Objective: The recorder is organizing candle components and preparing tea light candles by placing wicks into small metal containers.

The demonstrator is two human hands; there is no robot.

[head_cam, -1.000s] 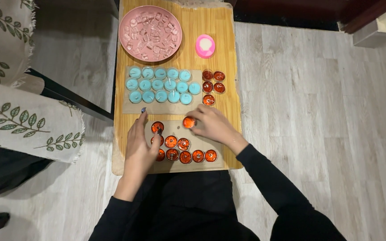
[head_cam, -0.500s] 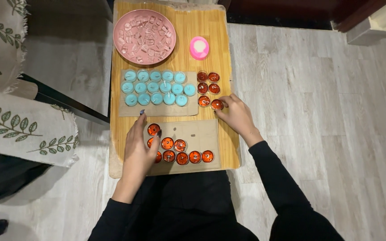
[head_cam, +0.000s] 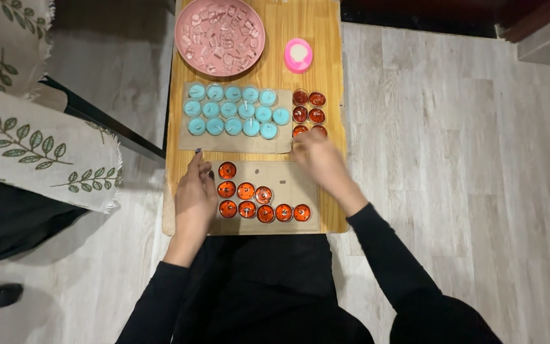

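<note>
My left hand [head_cam: 195, 191] lies flat on the left edge of a lower cardboard sheet [head_cam: 291, 181], fingers touching a cluster of orange tealights [head_cam: 256, 199] set in rows on it. My right hand [head_cam: 316, 159] is blurred and hovers just below a second group of orange tealights [head_cam: 308, 107] at the table's right side. Its fingers are curled, and whether they hold a tealight is hidden. Several blue tealights [head_cam: 237, 111] sit in rows on an upper cardboard sheet [head_cam: 237, 146].
A pink plate [head_cam: 179, 35] of clear empty cups and a pink candle [head_cam: 298, 55] stand at the far end of the narrow wooden table [head_cam: 288, 19]. Leaf-patterned fabric [head_cam: 33, 146] lies to the left. Pale wood floor [head_cam: 453, 159] lies to the right.
My right hand went from the lower tealight cluster up to the right-hand orange group, and is now drawing back down toward the lower sheet. My left hand stayed put.
</note>
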